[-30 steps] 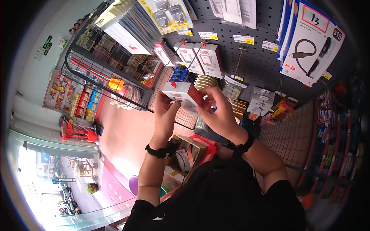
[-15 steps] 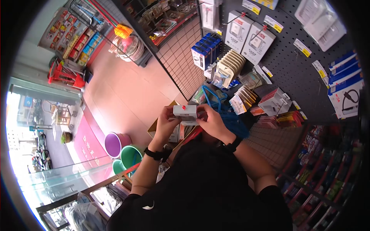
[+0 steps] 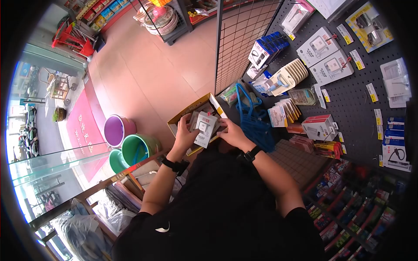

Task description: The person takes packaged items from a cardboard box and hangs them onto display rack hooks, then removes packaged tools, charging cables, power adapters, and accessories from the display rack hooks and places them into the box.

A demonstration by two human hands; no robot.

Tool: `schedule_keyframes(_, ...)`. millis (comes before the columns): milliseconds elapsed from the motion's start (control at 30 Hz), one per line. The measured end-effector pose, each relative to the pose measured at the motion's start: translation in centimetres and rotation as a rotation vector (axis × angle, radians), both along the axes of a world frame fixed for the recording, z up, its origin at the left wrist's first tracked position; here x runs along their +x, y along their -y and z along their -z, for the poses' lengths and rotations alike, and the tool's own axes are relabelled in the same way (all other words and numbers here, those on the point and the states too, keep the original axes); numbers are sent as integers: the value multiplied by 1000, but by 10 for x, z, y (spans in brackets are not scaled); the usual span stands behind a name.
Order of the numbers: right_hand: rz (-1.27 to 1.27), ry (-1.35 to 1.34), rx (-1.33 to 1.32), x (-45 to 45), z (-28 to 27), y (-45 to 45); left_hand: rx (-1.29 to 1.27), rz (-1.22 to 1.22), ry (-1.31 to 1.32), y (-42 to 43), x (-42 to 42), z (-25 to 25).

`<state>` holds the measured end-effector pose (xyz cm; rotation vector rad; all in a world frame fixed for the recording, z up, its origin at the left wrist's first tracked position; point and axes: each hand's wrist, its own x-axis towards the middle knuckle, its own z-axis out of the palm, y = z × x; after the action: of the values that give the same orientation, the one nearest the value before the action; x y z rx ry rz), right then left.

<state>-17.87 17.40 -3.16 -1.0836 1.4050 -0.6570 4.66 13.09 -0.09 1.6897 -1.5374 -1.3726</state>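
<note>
A white boxed charger (image 3: 203, 128) with a red tag at its top is tilted with its printed front facing up. My left hand (image 3: 186, 135) is closed on its left side, thumb across the front. Beside the box's right edge, my right hand (image 3: 232, 134) has its fingers curled together; whether they grip the box or something behind it is hidden. Under both hands sits an open yellow carton (image 3: 177, 118) with packaged goods inside, partly covered by the box and hands.
A pegboard (image 3: 352, 91) on the right carries hanging packages and price tags. Blue plastic hangers (image 3: 250, 114) lie right of the carton. A wire mesh panel (image 3: 237, 48) stands ahead. Purple (image 3: 118, 130) and green buckets (image 3: 140, 150) are at left, near a glass counter (image 3: 65, 161).
The charger box has turned from showing its narrow end to showing its printed front, lower over the carton. My right hand has shifted to its edge. The view has swung left.
</note>
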Motion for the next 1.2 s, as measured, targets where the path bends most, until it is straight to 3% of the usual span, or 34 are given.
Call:
schedule_keyframes(67, -55, -230, -143, -4, -8, -6, 41, 11, -27, 7, 4, 5)
schedule_keyframes(300, 7, -251, -103, -43, -21, -40, 231, 223, -182, 19, -6, 7)
schedule_keyframes(400, 163, -238, -149, -61, -26, -54, 272, 299, -212, 21, -19, -5)
schedule_keyframes(600, 462, -194, -347, -127, -87, -56, 286, 467, -281, 25, -77, -23)
schedule_keyframes(700, 584, -169, -490, -165, -111, -49, 336, 513, -419, 24, -110, -68)
schedule_keyframes(767, 703, -80, -512, -186, -135, -44, 249, 590, -349, 31, -131, -73)
schedule_keyframes(867, 788, -102, -562, -212, -174, -34, 120, 692, -496, 44, -171, -80)
schedule_keyframes(1100, 805, -212, -687, -256, -208, -3, -120, 851, -394, 78, -270, -195)
schedule_keyframes(1200, 830, -267, -698, -261, -218, 11, -290, 837, -493, 90, -317, -195)
